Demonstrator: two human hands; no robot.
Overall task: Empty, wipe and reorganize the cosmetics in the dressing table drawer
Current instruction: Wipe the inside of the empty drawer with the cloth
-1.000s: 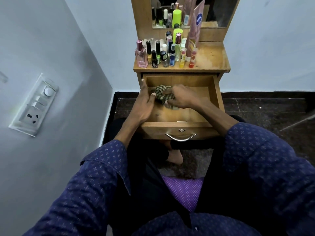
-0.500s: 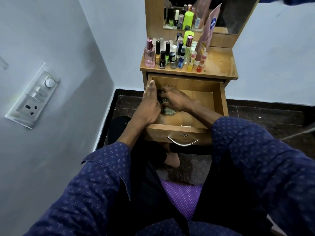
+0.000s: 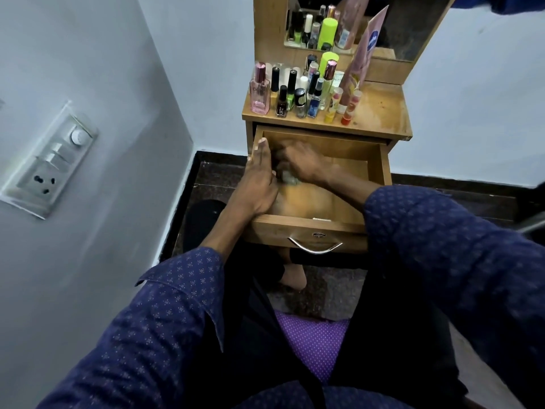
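Observation:
The wooden drawer [image 3: 374,160] of the dressing table is pulled out, with nothing but a cloth inside. My right hand [image 3: 300,162] is in its back left corner, shut on a greenish striped cloth [image 3: 290,180] that shows only below the fingers. My left hand [image 3: 258,184] lies flat along the drawer's left wall, fingers straight and together, touching the right hand. Several cosmetics [image 3: 306,90] stand on the left half of the table top [image 3: 380,110]: a pink perfume bottle [image 3: 259,90], nail polishes, lip balms, a green can.
A mirror [image 3: 413,28] rises behind the table top, with a tall pink tube [image 3: 361,54] leaning on it. A wall with a switch panel [image 3: 50,160] runs close on the left. A metal handle [image 3: 315,248] fronts the drawer. My knees and a bare foot [image 3: 292,276] sit below.
My right hand has pushed the cloth from the drawer's middle into the back left corner. My left hand moved from the cloth to lie flat on the left wall. The view shifted.

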